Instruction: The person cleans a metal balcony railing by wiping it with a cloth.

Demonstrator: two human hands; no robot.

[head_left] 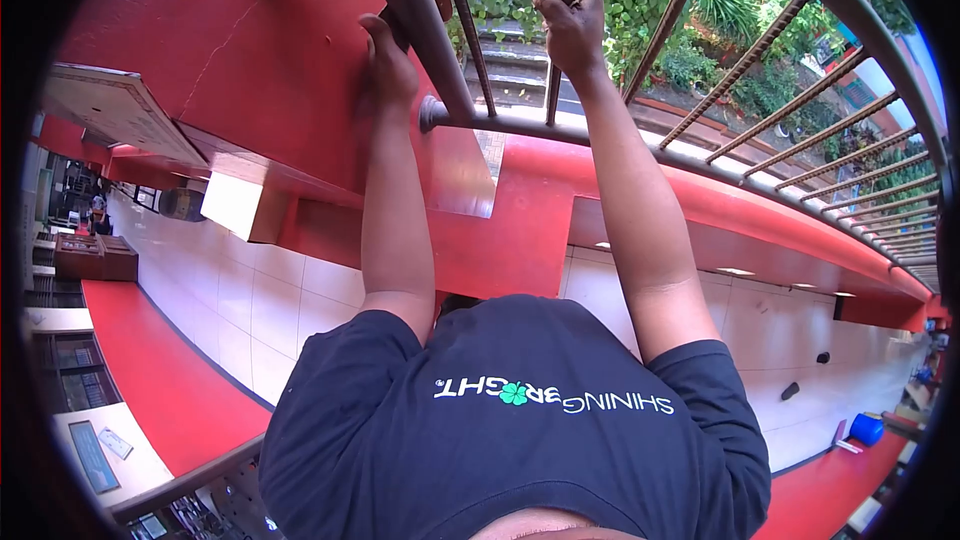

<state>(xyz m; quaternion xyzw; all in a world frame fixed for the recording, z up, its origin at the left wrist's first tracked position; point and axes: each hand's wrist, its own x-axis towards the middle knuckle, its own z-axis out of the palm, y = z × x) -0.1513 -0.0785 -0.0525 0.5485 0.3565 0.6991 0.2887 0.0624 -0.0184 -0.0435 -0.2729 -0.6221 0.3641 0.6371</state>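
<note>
Both my arms reach upward from a dark T-shirt with white lettering and a green clover. My left hand is closed at a small dark piece beside the thick metal post, next to a red wall; its fingertips are partly hidden. My right hand wraps round an upright bar of the metal railing, near the top of the view. A little brown material shows between its fingers, too small to identify.
The curved railing runs right above a red ledge. Beyond it are green plants and steps. Pale floor tiles, a red counter and a blue object lie below.
</note>
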